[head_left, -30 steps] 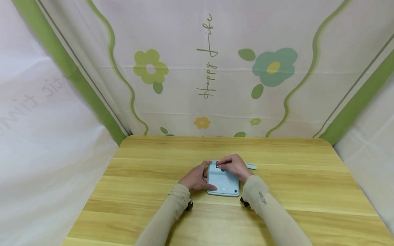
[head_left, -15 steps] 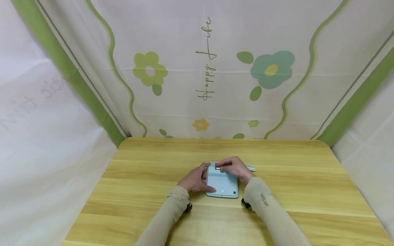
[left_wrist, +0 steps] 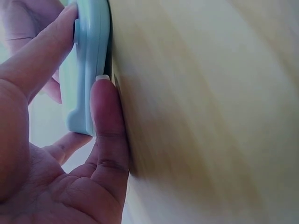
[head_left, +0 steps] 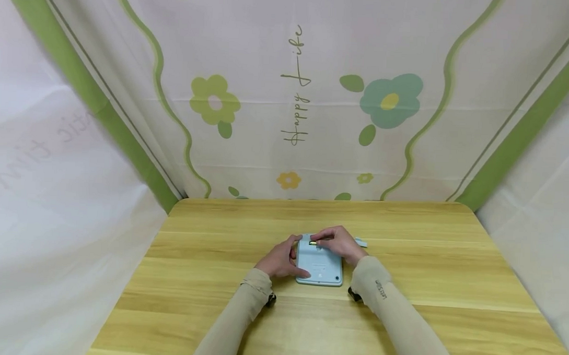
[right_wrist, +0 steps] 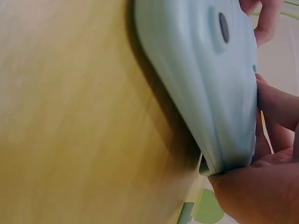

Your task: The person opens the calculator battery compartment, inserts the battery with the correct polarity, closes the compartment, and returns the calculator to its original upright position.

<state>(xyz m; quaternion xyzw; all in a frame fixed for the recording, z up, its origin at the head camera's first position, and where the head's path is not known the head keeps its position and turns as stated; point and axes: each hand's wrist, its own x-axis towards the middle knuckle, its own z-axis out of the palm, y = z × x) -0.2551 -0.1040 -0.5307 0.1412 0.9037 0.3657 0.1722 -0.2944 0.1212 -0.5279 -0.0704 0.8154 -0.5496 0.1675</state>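
Observation:
A light blue calculator (head_left: 320, 267) lies back side up on the table, its battery slot open near the far end. In that slot shows a small gold-and-dark battery (head_left: 313, 243), partly covered by fingers. My left hand (head_left: 280, 258) grips the calculator by its left side, thumb on the near part of the back and fingers at the far edge; the left wrist view shows fingertips against its side (left_wrist: 84, 70). My right hand (head_left: 337, 242) reaches over the far right corner, its thumb and forefinger pinching the battery at the slot.
A small light blue battery cover (head_left: 361, 242) lies just right of the calculator, partly behind my right hand. The wooden table (head_left: 401, 328) ends at a white printed curtain (head_left: 252, 145) behind, with more cloth at both sides.
The battery shows more plainly in the slot, where a dark gap was visible before. My right fingers have shifted slightly; the left hand keeps its grip. The head view has shifted slightly.

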